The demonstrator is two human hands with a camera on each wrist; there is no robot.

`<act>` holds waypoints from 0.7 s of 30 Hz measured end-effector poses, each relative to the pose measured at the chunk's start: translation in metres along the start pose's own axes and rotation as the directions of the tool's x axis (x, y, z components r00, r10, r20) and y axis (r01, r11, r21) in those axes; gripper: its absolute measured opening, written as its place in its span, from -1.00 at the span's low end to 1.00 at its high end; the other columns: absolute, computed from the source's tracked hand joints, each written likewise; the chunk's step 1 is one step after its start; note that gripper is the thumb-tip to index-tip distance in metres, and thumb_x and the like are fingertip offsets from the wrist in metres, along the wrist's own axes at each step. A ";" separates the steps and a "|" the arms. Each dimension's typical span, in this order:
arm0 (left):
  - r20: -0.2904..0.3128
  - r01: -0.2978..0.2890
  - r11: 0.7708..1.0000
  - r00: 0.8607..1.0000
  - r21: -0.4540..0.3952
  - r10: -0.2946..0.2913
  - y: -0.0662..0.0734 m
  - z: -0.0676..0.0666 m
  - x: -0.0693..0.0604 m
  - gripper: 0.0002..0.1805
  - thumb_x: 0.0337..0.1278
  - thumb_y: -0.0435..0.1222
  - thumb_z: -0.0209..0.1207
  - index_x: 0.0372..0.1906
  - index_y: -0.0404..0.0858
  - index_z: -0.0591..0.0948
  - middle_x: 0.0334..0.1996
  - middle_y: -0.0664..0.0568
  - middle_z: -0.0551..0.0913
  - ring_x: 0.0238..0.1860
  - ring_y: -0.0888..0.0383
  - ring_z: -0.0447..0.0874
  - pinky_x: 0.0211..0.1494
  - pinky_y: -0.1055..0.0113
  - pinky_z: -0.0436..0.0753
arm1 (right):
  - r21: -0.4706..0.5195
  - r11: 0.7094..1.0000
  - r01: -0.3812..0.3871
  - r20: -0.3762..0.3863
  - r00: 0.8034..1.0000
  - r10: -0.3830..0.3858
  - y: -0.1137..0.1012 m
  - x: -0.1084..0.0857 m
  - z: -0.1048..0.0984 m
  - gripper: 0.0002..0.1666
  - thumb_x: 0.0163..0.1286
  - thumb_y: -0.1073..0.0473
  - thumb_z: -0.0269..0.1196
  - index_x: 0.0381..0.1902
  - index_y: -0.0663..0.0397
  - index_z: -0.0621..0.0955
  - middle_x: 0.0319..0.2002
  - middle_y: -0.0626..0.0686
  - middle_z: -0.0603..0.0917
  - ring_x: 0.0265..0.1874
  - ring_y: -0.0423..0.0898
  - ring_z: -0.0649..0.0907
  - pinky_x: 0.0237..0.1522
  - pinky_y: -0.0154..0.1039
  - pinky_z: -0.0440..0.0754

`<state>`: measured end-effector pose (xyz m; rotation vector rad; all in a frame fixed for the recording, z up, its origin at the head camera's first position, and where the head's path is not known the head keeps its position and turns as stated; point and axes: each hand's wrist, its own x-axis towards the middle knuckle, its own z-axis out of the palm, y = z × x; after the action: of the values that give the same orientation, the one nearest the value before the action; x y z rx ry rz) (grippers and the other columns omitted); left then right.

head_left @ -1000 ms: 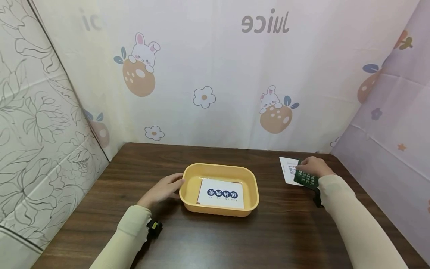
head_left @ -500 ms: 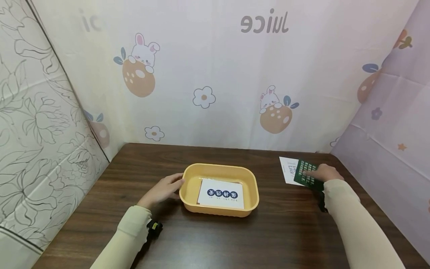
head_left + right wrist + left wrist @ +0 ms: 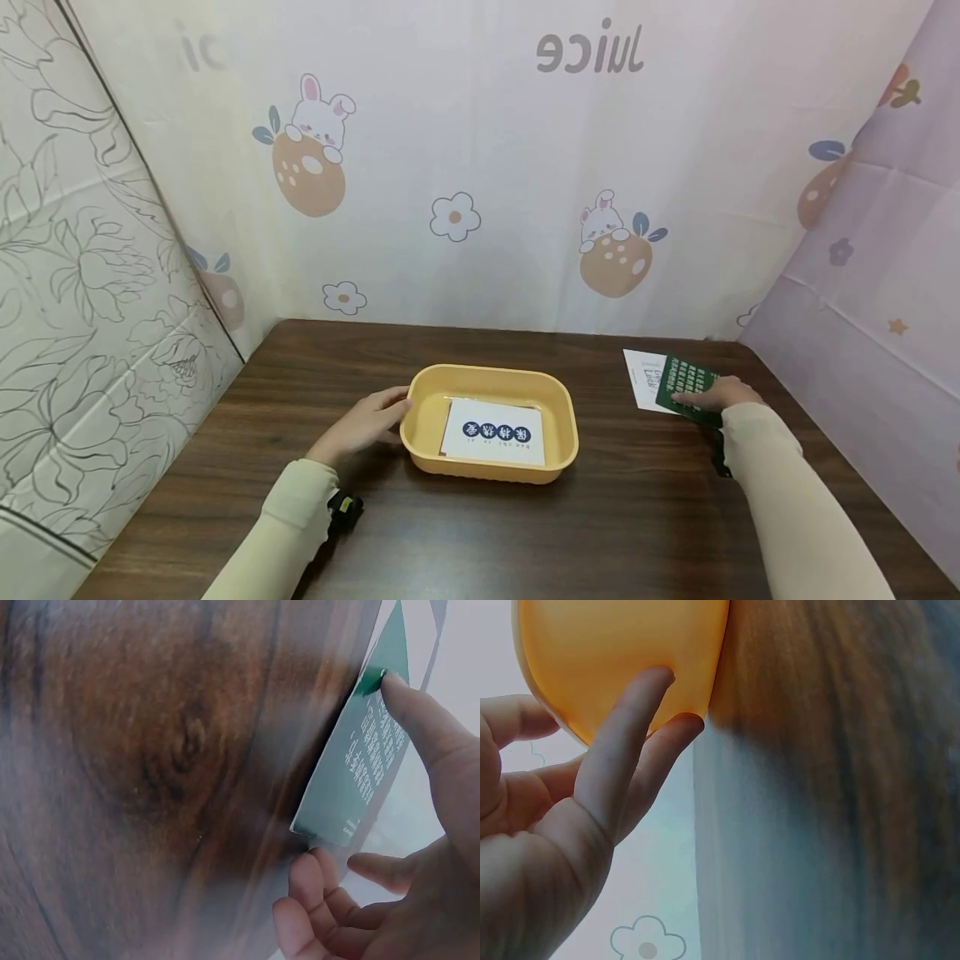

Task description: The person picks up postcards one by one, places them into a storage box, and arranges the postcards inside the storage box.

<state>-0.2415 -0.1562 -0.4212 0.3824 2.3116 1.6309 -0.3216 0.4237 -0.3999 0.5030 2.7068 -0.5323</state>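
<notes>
A yellow plastic tray (image 3: 424, 433) stands mid-table. In it lies a white card (image 3: 491, 450) with dark blue character circles and a reddish edge beneath. My left hand (image 3: 360, 427) touches the tray's left side; the left wrist view shows its fingers (image 3: 622, 742) lying nearly straight against the wall. At the far right, a green card (image 3: 686, 379) with pale printing overlaps a white card (image 3: 643, 379). Over the green card's right end is my right hand (image 3: 722, 395). One extended finger (image 3: 420, 720) touches its face; the other fingers curl near its short edge.
The dark wooden table (image 3: 480, 542) reaches back to a white printed curtain (image 3: 510, 167). Patterned sheets stand along the left and right sides. A black wrist camera (image 3: 345, 507) sits beneath the left wrist.
My right hand has drawn back rightward from over the green card, then its extended finger has shifted slightly toward the card's near edge. Both cards, the tray and my left hand stay put.
</notes>
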 end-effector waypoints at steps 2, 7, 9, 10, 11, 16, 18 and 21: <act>-0.001 0.002 1.000 1.000 0.002 -0.002 0.000 0.000 0.000 -0.43 0.60 -0.18 -0.07 0.48 -0.43 0.25 0.31 -0.39 0.42 0.14 -0.17 0.59 -0.07 0.07 0.75 | 0.027 0.999 -0.017 0.005 1.000 0.017 0.000 -0.001 0.001 0.40 0.22 -0.40 0.28 0.28 0.87 0.03 0.02 0.67 0.32 -0.03 0.40 0.45 0.05 0.25 0.58; -0.003 0.007 1.000 1.000 0.005 -0.007 -0.001 0.000 0.000 -0.43 0.60 -0.17 -0.07 0.48 -0.42 0.25 0.32 -0.38 0.41 0.15 -0.18 0.58 -0.06 0.07 0.75 | 0.037 0.999 0.025 0.029 0.999 -0.027 0.002 -0.003 0.000 0.36 0.25 -0.38 0.26 0.25 0.90 0.07 0.00 0.65 0.34 -0.05 0.37 0.47 0.00 0.21 0.62; -0.004 0.007 1.000 1.000 0.005 -0.007 -0.001 0.000 0.000 -0.43 0.60 -0.17 -0.07 0.48 -0.42 0.25 0.31 -0.38 0.41 0.15 -0.18 0.58 -0.05 0.06 0.75 | 0.045 0.998 0.038 0.039 0.998 -0.040 0.003 -0.003 0.001 0.36 0.25 -0.38 0.25 0.25 0.90 0.06 0.01 0.66 0.33 -0.04 0.38 0.47 0.00 0.20 0.62; -0.003 0.007 1.000 1.000 0.005 -0.007 -0.002 0.000 0.000 -0.43 0.60 -0.17 -0.07 0.48 -0.42 0.26 0.31 -0.38 0.42 0.15 -0.18 0.58 -0.05 0.06 0.75 | 0.050 0.998 0.039 0.040 0.998 -0.041 0.004 -0.003 0.001 0.37 0.25 -0.39 0.25 0.26 0.90 0.05 0.02 0.66 0.33 -0.03 0.39 0.47 0.00 0.20 0.62; -0.003 0.006 1.000 1.000 0.005 -0.006 -0.002 0.000 0.000 -0.44 0.60 -0.17 -0.07 0.48 -0.42 0.26 0.31 -0.38 0.42 0.15 -0.18 0.58 -0.05 0.06 0.75 | 0.053 0.998 0.043 0.041 0.998 -0.046 0.005 -0.002 0.001 0.38 0.25 -0.40 0.25 0.26 0.90 0.04 0.03 0.67 0.32 -0.02 0.40 0.46 0.01 0.20 0.62; -0.005 0.008 1.000 1.000 0.006 -0.008 -0.002 0.000 0.000 -0.44 0.60 -0.18 -0.07 0.48 -0.41 0.26 0.30 -0.38 0.43 0.13 -0.17 0.59 -0.05 0.06 0.75 | 0.075 0.996 0.052 0.008 0.999 -0.053 0.011 0.002 -0.001 0.37 0.24 -0.35 0.29 0.27 0.89 0.03 0.07 0.69 0.30 0.00 0.43 0.45 0.02 0.26 0.59; -0.006 0.006 1.000 1.000 0.003 -0.006 -0.002 0.000 0.000 -0.44 0.60 -0.18 -0.07 0.48 -0.42 0.26 0.30 -0.38 0.42 0.13 -0.17 0.59 -0.05 0.06 0.75 | 0.074 0.996 0.051 -0.015 0.999 -0.050 0.012 0.003 -0.003 0.31 0.26 -0.31 0.29 0.26 0.88 0.06 0.07 0.69 0.30 0.00 0.43 0.45 0.02 0.29 0.57; -0.008 0.006 1.000 1.000 0.000 -0.006 -0.001 0.001 0.000 -0.43 0.60 -0.18 -0.07 0.48 -0.42 0.25 0.31 -0.38 0.42 0.14 -0.16 0.59 -0.06 0.06 0.75 | 0.065 0.997 0.051 -0.033 0.998 -0.049 0.013 0.003 -0.005 0.19 0.32 -0.24 0.25 0.25 0.86 0.12 0.05 0.67 0.33 -0.02 0.41 0.45 0.01 0.29 0.56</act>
<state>-0.2414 -0.1559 -0.4221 0.3695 2.3160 1.6325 -0.3200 0.4381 -0.4004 0.4662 2.7457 -0.6342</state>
